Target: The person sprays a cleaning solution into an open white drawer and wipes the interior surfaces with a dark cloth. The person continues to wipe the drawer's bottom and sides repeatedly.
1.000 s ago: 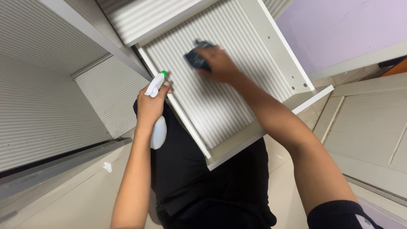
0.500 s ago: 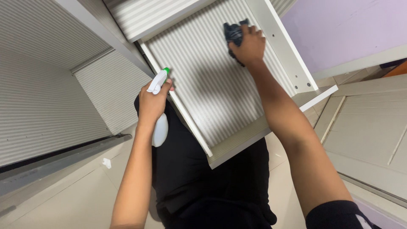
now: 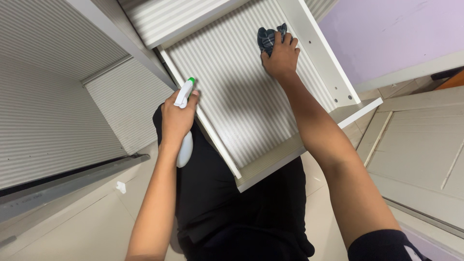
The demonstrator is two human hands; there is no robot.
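Note:
My right hand (image 3: 281,57) presses a dark crumpled cloth (image 3: 267,38) onto the ribbed grey bottom of a pulled-out white drawer (image 3: 232,92), near its far right corner by the right side wall. My left hand (image 3: 177,118) grips a white spray bottle (image 3: 184,145) with a green nozzle tip, held upright just outside the drawer's left rail. The bottle's lower body hangs below my fist.
A ribbed grey cupboard panel (image 3: 53,111) stands at the left, with another drawer (image 3: 159,19) above the open one. A pale door panel (image 3: 420,150) lies at the right on the tiled floor. A lilac wall (image 3: 386,29) is behind.
My right hand slid the cloth from the drawer's middle to its far right corner. The left hand with the spray bottle stayed nearly still.

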